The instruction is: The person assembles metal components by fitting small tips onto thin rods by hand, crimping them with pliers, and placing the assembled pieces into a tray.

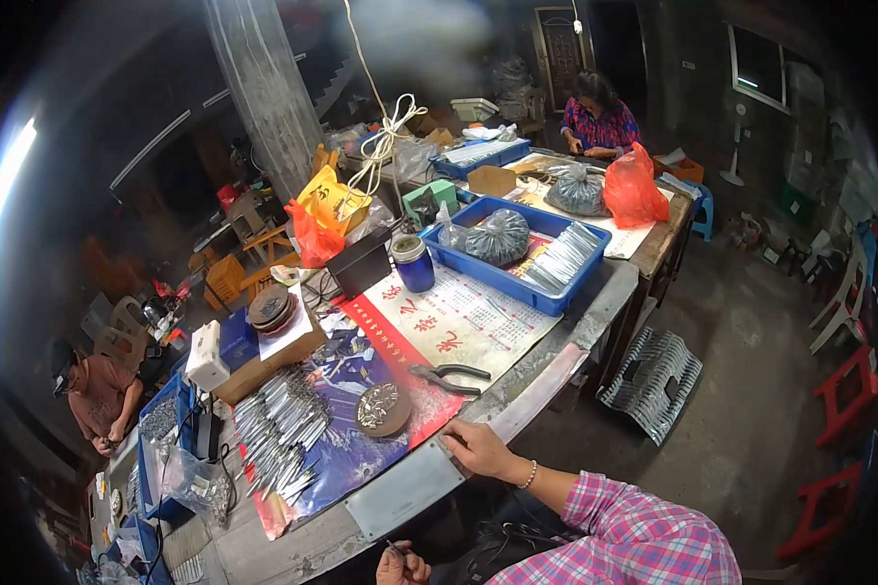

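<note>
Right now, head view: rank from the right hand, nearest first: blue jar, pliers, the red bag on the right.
From the right hand:
1. Pliers: just above it in the picture, slightly left.
2. Blue jar: farther up, also to the left.
3. Red bag: farthest, up and to the right.

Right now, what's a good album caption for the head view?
Right hand at the edge of a cluttered workbench, near dark-handled pliers.
</note>
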Tool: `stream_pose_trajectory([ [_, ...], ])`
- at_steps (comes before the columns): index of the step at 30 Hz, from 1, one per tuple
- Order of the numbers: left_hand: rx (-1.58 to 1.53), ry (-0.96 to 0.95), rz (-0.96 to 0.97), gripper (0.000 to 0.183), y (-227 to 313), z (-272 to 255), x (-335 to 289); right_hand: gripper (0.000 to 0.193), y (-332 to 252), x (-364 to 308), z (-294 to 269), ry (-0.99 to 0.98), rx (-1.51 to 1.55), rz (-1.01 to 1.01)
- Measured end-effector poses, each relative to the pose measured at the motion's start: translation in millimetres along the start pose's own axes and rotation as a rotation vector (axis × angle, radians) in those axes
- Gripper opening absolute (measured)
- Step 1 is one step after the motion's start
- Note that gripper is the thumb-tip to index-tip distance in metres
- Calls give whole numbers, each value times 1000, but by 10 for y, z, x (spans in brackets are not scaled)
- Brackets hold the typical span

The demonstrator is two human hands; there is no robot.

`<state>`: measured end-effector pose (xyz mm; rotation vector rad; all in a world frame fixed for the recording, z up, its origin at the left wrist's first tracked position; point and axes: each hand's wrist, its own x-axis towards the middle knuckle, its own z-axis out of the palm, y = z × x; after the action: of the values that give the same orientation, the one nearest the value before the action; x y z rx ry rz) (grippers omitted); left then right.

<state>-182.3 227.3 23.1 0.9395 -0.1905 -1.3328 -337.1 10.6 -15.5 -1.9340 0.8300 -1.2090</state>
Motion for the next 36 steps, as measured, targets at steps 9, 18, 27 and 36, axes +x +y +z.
stream_pose_trajectory([
  [9,-29,-18,-32,21,-24,-56,37,20,-21,3,-3,4,1,-2],
  [18,-35,-39,-32,22,-68,-66,44,20,-19,2,0,-9,-18,5],
  [27,13,-32,-5,22,-65,-5,45,20,-66,-8,-38,17,-18,22],
  [36,-38,-31,-28,18,-41,25,-77,20,-110,-80,20,23,-21,55],
])
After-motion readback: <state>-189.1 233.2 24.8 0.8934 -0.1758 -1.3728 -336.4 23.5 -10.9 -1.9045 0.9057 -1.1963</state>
